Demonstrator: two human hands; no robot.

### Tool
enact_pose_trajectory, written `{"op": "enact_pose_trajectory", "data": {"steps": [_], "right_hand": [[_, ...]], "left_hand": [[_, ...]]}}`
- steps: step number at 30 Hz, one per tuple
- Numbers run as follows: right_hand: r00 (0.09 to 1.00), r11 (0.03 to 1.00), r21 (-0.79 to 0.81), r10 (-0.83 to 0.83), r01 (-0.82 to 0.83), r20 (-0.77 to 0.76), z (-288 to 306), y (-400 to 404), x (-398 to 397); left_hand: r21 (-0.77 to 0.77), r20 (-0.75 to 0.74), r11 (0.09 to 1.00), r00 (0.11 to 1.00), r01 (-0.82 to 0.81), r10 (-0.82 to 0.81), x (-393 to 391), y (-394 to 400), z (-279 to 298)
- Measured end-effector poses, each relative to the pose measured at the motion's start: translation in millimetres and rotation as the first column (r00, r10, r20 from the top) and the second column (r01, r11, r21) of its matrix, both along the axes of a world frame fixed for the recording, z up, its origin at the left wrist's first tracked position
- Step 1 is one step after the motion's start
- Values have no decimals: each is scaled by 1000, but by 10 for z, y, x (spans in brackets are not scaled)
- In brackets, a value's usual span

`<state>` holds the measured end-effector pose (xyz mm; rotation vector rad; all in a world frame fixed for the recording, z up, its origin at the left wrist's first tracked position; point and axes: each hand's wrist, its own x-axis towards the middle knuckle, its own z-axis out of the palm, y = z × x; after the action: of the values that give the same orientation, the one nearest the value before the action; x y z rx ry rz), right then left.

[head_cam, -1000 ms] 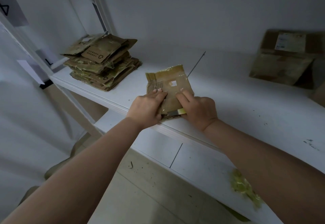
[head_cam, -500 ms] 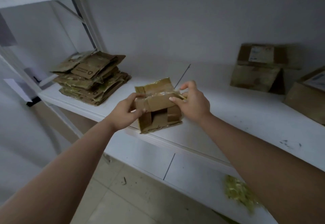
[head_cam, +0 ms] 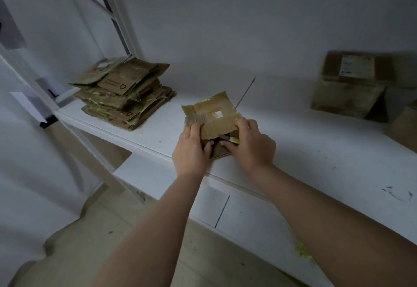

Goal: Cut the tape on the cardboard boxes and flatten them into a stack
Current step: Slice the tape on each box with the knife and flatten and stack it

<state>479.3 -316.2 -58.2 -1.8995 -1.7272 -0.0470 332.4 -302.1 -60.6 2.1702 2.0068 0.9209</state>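
Fingers (head_cam: 196, 128) of left hand (head_cam: 191, 151): curled over cardboard box (head_cam: 214, 117), gripping its 9 o'clock edge. Right hand (head_cam: 250, 147): pinches yellow-handled cutter (head_cam: 228, 138), fingers on box's 3 o'clock edge. Box: low on white shelf (head_cam: 316, 151), lifted half a second ago. Flattened stack (head_cam: 124, 92): 10 o'clock.

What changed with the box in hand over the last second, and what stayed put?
Half a second ago both hands held the small box raised and partly opened; now it is pressed flat on the shelf again. The left hand and right hand grip its near edge, the right also holding a yellow-handled cutter. The flattened stack and the unopened boxes did not move.
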Motion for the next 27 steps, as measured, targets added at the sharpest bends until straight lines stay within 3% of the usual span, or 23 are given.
{"op": "enact_pose_trajectory", "data": {"steps": [4, 8, 14, 18, 20, 23, 27], "right_hand": [[999, 999, -23, -24, 24, -36, 44, 10, -12], [994, 997, -17, 79, -80, -72, -32, -64, 169], [967, 985, -20, 167, -174, -193, -95, -102, 330], [934, 989, -30, 125, -143, -335, -83, -111, 371], [876, 985, -14, 148, -174, -459, -22, -125, 352], [671, 970, -17, 156, -243, -725, 51, -145, 330], [574, 945, -60, 144, -322, -806, 75, -163, 418]], "left_hand": [[-2, -23, 999, 999, 47, -47, 6, -18, -4], [-49, -34, 977, 977, 207, -209, -123, -60, -33], [-177, 77, 862, 880, 475, -469, -446, -132, 127], [-191, 62, 824, 845, 533, -532, -627, -153, 234], [-148, 161, 857, 867, 494, -472, -670, -156, 226], [-142, 321, 915, 892, 377, -318, -723, -118, 213], [-221, 191, 919, 938, 327, -288, -628, -109, 213]]}}
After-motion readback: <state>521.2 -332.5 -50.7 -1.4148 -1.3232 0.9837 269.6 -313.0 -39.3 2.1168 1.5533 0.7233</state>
